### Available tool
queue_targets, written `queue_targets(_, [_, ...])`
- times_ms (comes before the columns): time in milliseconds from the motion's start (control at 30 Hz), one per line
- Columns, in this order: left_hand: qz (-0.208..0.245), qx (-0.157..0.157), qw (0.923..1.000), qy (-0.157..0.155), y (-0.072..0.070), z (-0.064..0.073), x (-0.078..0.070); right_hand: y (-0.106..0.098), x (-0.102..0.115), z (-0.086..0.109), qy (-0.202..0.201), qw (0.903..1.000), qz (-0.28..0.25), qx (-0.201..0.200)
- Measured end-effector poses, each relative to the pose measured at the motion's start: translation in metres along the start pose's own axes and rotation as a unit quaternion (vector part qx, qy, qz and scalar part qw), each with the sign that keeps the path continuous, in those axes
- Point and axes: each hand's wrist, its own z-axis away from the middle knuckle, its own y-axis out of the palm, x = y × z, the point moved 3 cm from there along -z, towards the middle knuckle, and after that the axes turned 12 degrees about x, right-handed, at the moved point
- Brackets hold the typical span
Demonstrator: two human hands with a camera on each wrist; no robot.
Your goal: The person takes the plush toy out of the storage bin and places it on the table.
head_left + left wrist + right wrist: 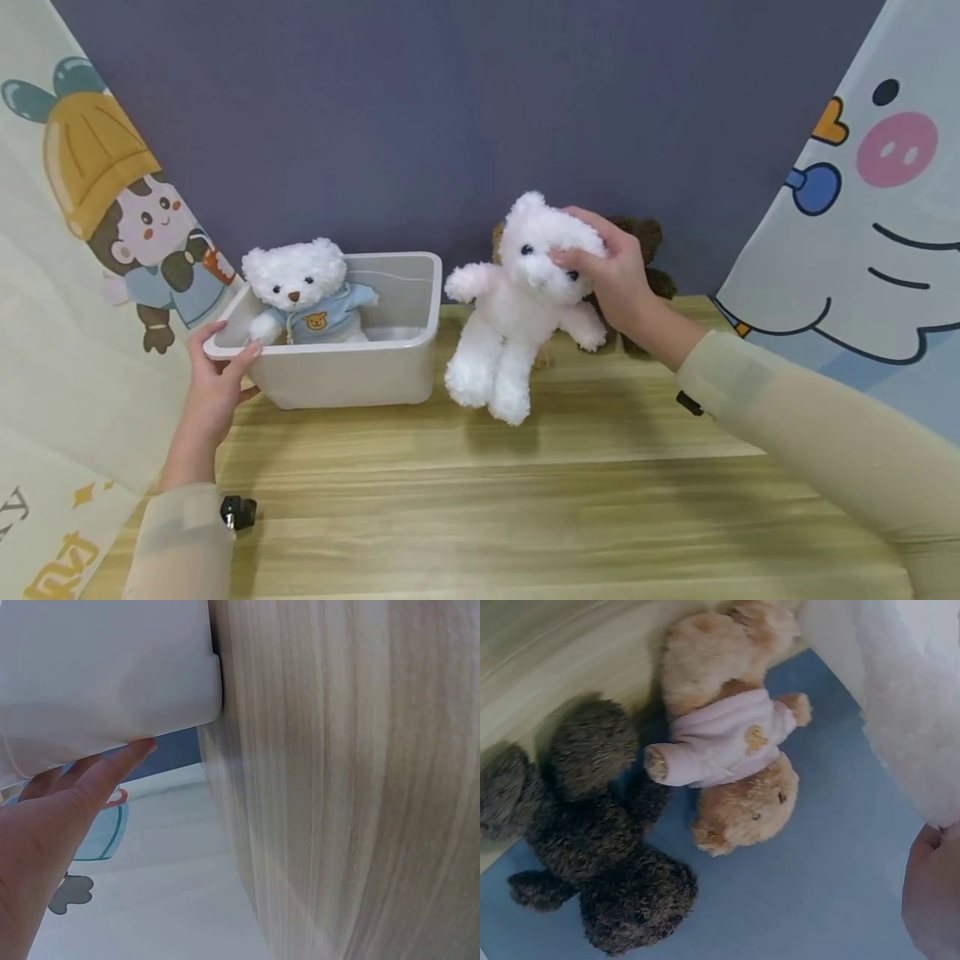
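By its head, my right hand (618,271) grips a white teddy bear (517,317), which hangs just right of a white plastic bin (360,375). The bear's legs dangle over the wooden table. My left hand (213,387) holds the bin's left front corner, thumb at the rim and fingers along the outer wall; the left wrist view shows those fingers (112,776) against the side. Inside the bin sits another white teddy bear (300,283) in a light blue hoodie, its lower body partly hidden by the front wall.
Behind the held bear, a tan teddy bear (750,802) in a pink top and a dark brown teddy bear (592,832) sit against the blue-grey back panel (480,125). Printed cartoon panels (847,275) stand on both sides of the wooden table (525,517).
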Motion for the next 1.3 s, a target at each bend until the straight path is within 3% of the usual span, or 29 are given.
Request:
queue_targets(133, [0.010, -0.002, 0.9999, 0.003, -0.001, 0.001, 0.000, 0.006, -0.008, 0.006, 0.043, 0.9956, 0.071, 0.044])
queue_targets(267, [0.009, -0.002, 0.9999, 0.004, 0.001, 0.001, -0.001, 0.014, -0.017, 0.013, 0.089, 0.9820, 0.150, 0.074])
queue_targets(400, [-0.002, -0.001, 1.0000, 0.000, 0.002, 0.000, -0.002, 0.025, -0.026, 0.019, 0.106, 0.9722, 0.190, 0.087])
queue_targets(600, [-0.016, -0.004, 0.9999, -0.004, 0.000, -0.001, -0.001, 0.042, -0.034, 0.020, 0.101, 0.9579, 0.238, 0.125])
queue_targets(867, [-0.006, -0.006, 0.9999, 0.009, 0.001, 0.001, -0.003, 0.062, -0.034, 0.021, 0.068, 0.9035, 0.347, 0.242])
queue_targets(1033, [-0.008, -0.006, 0.9999, 0.010, 0.001, 0.001, -0.003, 0.066, -0.043, 0.024, 0.076, 0.8816, 0.367, 0.287])
queue_targets(1133, [-0.015, -0.006, 0.9998, 0.006, 0.000, 0.001, -0.003, 0.063, -0.053, 0.025, 0.091, 0.8776, 0.370, 0.292])
queue_targets(1300, [-0.018, -0.006, 0.9998, 0.003, 0.000, 0.000, -0.002, 0.047, -0.070, 0.022, 0.132, 0.8914, 0.333, 0.277])
